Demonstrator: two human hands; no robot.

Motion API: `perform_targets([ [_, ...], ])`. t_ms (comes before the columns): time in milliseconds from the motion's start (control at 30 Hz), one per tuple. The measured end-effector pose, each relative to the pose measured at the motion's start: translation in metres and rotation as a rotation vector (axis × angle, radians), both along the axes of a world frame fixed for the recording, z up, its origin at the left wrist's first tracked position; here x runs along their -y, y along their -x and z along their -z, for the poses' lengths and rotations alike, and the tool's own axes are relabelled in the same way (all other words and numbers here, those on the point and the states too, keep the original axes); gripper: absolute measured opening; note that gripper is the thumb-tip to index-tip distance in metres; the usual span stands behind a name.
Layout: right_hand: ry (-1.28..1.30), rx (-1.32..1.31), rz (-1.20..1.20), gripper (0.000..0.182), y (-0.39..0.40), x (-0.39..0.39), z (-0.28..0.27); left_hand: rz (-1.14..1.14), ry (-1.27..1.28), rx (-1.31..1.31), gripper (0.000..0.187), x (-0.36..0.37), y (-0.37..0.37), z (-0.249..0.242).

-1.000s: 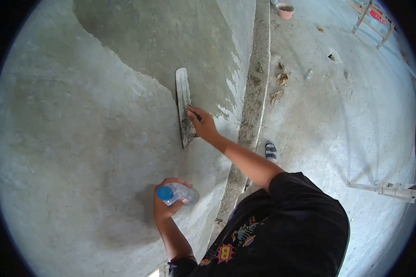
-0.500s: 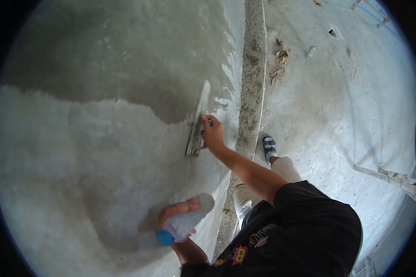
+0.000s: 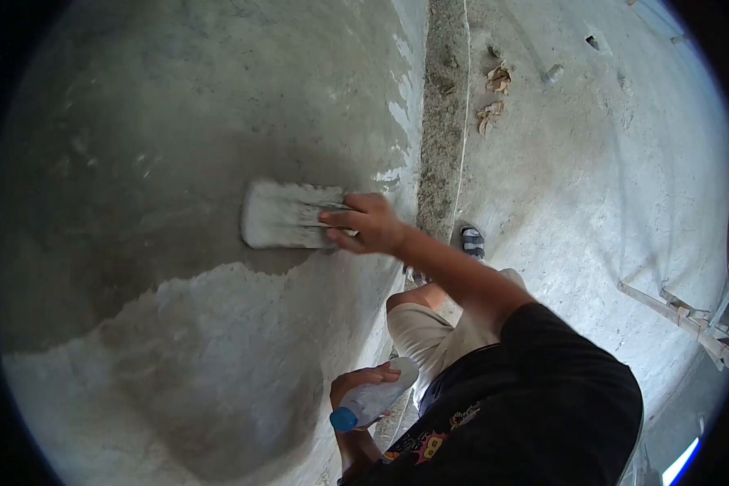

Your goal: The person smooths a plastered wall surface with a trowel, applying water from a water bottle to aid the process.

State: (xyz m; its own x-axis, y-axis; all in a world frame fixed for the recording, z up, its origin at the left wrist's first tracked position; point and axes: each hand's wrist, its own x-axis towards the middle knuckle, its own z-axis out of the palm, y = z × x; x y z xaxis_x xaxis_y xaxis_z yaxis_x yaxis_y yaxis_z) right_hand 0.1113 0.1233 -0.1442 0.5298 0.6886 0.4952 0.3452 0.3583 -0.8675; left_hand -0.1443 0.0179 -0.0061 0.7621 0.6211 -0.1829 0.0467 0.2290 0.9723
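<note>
A flat trowel (image 3: pixel 279 215) with grey-white material on its face lies against the grey wall (image 3: pixel 219 340), at the border between the darker, wet-looking area above and the lighter area below. My right hand (image 3: pixel 366 224) is closed round the trowel's right end; its handle is mostly hidden by the fingers. Lower down, near my body, my left hand (image 3: pixel 360 389) is wrapped round a clear plastic bottle (image 3: pixel 377 399) with a blue cap, tilted with the cap toward the lower left.
A rough strip (image 3: pixel 444 121) runs along the wall's base. Dry leaves (image 3: pixel 494 97) lie on the concrete floor (image 3: pixel 559 202) beside it. My sandalled foot (image 3: pixel 472 241) stands near the strip. A wooden frame (image 3: pixel 676 316) is at the right.
My right hand has turned the trowel from steeply upright to nearly level, and its blade now reaches further left. My left hand has moved right, toward my body, with the bottle.
</note>
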Motion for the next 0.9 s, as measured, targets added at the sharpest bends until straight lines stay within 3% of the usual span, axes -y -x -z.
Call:
perform_targets([
  [67, -0.092, 0.281, 0.061, 0.02, -0.023, -0.017, 0.051, -0.007, 0.03, 0.005, 0.056, -0.002, -0.006, 0.006],
  [100, -0.037, 0.163, 0.18, 0.017, -0.029, -0.027, 0.064, -0.008, 0.052, -0.001, 0.055, -0.002, -0.007, 0.006],
  [167, -0.09, -0.176, 0.356, 0.014, -0.028, -0.045, 0.039, -0.001, 0.094, -0.01, 0.054, -0.006, -0.009, 0.007],
  [233, 0.018, -0.058, 0.258, 0.012, -0.017, -0.028, 0.001, 0.042, 0.097, -0.004, 0.055, -0.013, -0.013, 0.013],
  [267, -0.063, 0.042, 0.193, 0.013, -0.011, -0.023, -0.009, 0.081, 0.1, 0.008, 0.056, -0.016, -0.014, 0.016],
  [367, -0.156, 0.113, 0.105, 0.014, -0.015, -0.019, 0.008, 0.149, 0.087, 0.013, 0.058, -0.023, -0.014, 0.021],
  [400, -0.076, 0.087, 0.19, 0.016, -0.015, -0.027, 0.048, 0.149, 0.093, 0.005, 0.058, -0.023, -0.013, 0.023],
  [433, 0.358, -0.508, 0.204, 0.019, -0.008, -0.035, 0.077, 0.149, 0.09, 0.013, 0.058, -0.023, -0.012, 0.024],
  [500, 0.432, -0.876, 0.317, 0.02, -0.028, -0.035, 0.043, 0.155, 0.087, 0.016, 0.058, -0.02, -0.011, 0.019],
  [567, 0.192, -0.833, 0.272, 0.018, -0.02, -0.045, 0.038, 0.183, 0.051, 0.006, 0.054, -0.025, -0.021, 0.024],
  [667, 0.09, -0.419, 0.15, 0.019, -0.004, -0.019, -0.048, 0.173, 0.118, -0.003, 0.055, -0.024, -0.021, 0.027],
  [700, 0.056, -0.239, 0.109, 0.021, -0.005, -0.012, -0.059, 0.188, 0.147, 0.009, 0.056, -0.027, -0.022, 0.03],
  [733, 0.059, -0.235, 0.117, 0.021, -0.006, -0.014, -0.054, 0.197, 0.152, 0.013, 0.056, -0.03, -0.022, 0.032],
  [800, 0.155, -0.416, 0.211, 0.018, -0.011, -0.026, -0.035, 0.22, 0.146, 0.046, 0.062, -0.032, -0.019, 0.03],
  [867, 0.402, -0.831, 0.315, 0.021, -0.047, -0.047, 0.006, 0.188, 0.134, 0.034, 0.061, -0.03, -0.018, 0.029],
  [900, 0.405, -0.831, 0.311, 0.021, -0.046, -0.044, 0.001, 0.157, 0.124, 0.024, 0.06, -0.027, -0.019, 0.029],
])
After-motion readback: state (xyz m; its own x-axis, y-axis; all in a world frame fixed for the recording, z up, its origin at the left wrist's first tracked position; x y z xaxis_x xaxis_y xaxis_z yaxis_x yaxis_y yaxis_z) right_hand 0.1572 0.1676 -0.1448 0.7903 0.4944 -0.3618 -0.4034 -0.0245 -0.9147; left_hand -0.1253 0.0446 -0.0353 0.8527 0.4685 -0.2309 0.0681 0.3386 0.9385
